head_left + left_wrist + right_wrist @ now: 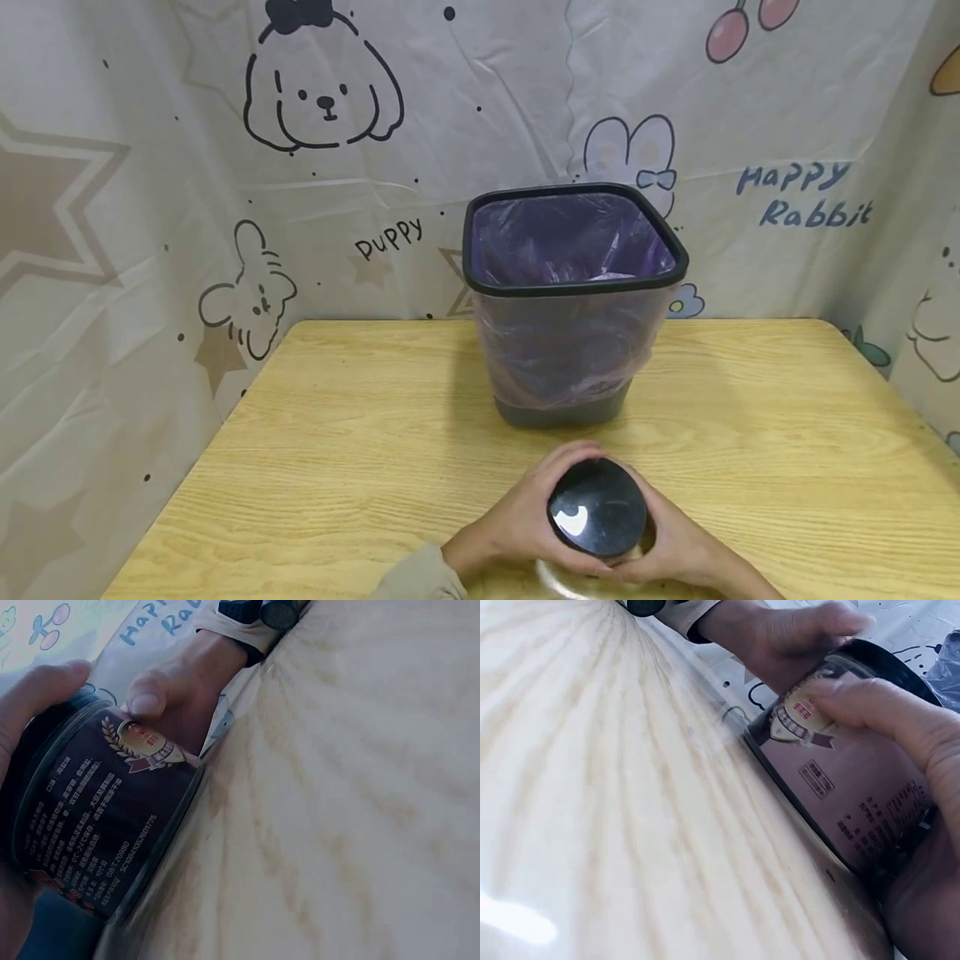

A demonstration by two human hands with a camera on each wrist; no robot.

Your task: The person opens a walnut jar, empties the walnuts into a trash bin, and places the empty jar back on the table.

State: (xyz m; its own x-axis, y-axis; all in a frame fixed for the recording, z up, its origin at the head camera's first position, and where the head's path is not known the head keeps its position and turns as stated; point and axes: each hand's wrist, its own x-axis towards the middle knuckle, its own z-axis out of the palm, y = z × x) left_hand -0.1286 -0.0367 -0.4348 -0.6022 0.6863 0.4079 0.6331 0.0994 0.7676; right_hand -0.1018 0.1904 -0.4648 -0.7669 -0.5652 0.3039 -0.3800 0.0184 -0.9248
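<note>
Here my left hand (525, 517) and right hand (681, 537) grip the jar (105, 810) from both sides, likely for steadiness, lid (597, 507) up at the table (337, 433), in front of the lined bin (570, 354).

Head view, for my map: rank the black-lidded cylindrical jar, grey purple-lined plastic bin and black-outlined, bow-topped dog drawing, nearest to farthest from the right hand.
1. Black-lidded jar: held, just left of the right hand.
2. Lined bin: beyond the jar.
3. Dog drawing: upper left, beyond the bin.
</note>
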